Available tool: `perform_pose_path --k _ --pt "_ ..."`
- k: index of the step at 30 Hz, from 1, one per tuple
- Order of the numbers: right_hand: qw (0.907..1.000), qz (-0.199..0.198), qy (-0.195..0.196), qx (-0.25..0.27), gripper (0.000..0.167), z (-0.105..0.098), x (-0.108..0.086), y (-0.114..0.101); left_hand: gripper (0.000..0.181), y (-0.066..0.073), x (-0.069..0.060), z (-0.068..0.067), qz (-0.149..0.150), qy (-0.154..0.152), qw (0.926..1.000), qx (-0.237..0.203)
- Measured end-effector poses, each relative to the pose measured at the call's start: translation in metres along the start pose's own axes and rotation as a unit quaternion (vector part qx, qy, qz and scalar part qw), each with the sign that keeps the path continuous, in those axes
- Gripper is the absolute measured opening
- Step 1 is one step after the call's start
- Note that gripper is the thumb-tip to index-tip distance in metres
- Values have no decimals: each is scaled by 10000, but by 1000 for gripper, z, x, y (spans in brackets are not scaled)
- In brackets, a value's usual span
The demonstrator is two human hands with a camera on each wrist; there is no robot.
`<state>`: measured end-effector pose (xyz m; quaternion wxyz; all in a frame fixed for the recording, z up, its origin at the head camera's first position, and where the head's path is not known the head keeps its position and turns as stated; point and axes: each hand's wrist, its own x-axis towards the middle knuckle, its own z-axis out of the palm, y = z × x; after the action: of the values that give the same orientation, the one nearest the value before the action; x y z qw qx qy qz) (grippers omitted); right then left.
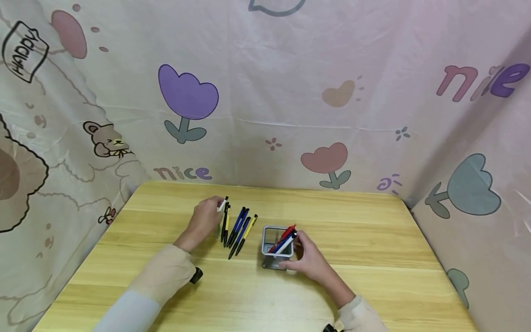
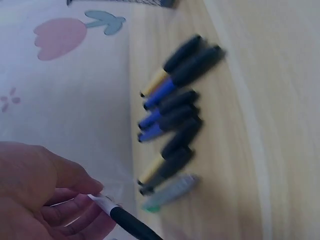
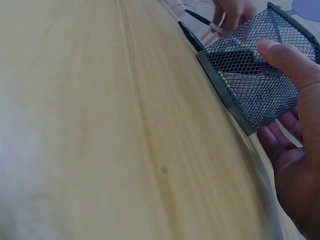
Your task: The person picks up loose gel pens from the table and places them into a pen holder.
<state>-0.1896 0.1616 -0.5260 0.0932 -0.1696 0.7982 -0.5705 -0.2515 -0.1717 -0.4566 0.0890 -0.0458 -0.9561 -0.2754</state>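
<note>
My left hand (image 1: pixel 203 216) pinches a white pen (image 1: pixel 223 204) between thumb and fingers, its black part sticking out past them; hand and pen sit at the far left end of a loose row of pens on the table (image 1: pixel 352 216). The row lies side by side, slanted, black grips toward me: yellow pen (image 1: pixel 247 234) at the right end, then three blue pens (image 1: pixel 237 225), another yellow and a dark one beside it, and a clear pen (image 2: pixel 172 192) with a green end at the left. My right hand (image 1: pixel 309 260) has hold of the mesh holder (image 1: pixel 270 263), thumb against one mesh wall, fingers curled about another side. The holder stands on the table, right of the row and apart from it. In it several pens lean toward my right hand, a red pen (image 1: pixel 289 230) and a white one among them. Patterned cloth (image 1: pixel 269 92) hangs behind the table.
</note>
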Motion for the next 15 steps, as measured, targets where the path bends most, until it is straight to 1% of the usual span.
perform_pose_path --k 7,12,15 --pt "10000 -25 -21 -13 76 0 0 1 36 26 -5 -3 334 199 9992 -42" --pt "10000 -4 -15 1 77 0 0 3 32 42 -11 -7 639 259 9974 -188" --pt "10000 -18 -19 27 77 1 0 3 31 53 -15 -8 806 336 9960 -199"
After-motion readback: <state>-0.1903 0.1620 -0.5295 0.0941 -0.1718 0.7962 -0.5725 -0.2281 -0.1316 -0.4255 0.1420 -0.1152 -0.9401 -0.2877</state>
